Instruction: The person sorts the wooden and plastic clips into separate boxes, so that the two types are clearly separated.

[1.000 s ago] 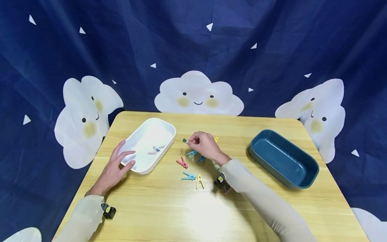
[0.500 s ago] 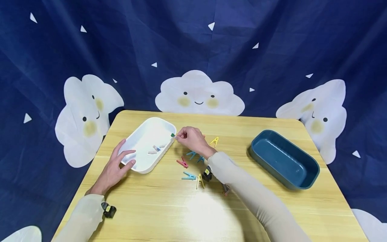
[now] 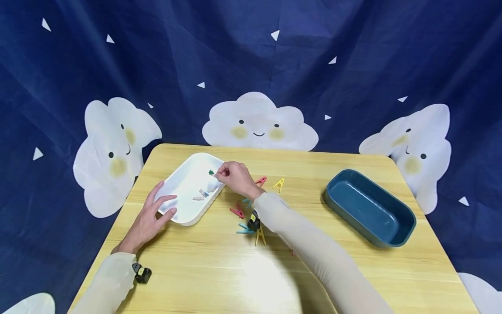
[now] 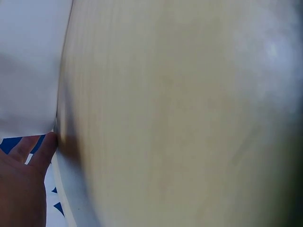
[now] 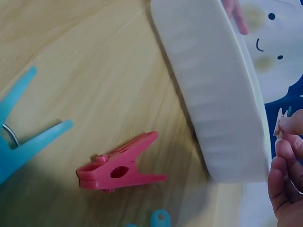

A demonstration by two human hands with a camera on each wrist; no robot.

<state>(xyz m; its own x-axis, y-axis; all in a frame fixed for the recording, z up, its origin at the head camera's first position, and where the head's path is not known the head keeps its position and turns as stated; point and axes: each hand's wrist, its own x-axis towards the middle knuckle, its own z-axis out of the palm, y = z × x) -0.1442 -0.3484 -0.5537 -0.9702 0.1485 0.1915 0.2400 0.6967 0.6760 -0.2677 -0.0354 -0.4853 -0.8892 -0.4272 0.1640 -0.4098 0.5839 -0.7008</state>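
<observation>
My right hand (image 3: pixel 235 176) is over the far right side of a white plastic tray (image 3: pixel 187 174). Between thumb and fingertips it pinches a small wooden clothespin (image 5: pixel 279 123) with a green ornament (image 3: pixel 211 172), also visible in the right wrist view. Several small pale clothespins (image 3: pixel 198 198) lie on the tray floor, one with a blue part. At the tray's near left corner is my left hand (image 3: pixel 145 222), its fingers spread and fairly straight across the rim. In the left wrist view, a fingertip touches the tray's edge.
Larger plastic clothespins lie right of the tray: red (image 3: pixel 237 211), blue (image 3: pixel 245 229), yellow (image 3: pixel 260 237), another yellow (image 3: pixel 279 184) and another red (image 3: pixel 260 181). My right forearm hides part of this group. A dark teal bin (image 3: pixel 362 205) stands on the table's right side.
My right hand has moved left from above the loose clothespins to over the white tray, carrying the small clothespin. The left hand has stayed at the tray corner.
</observation>
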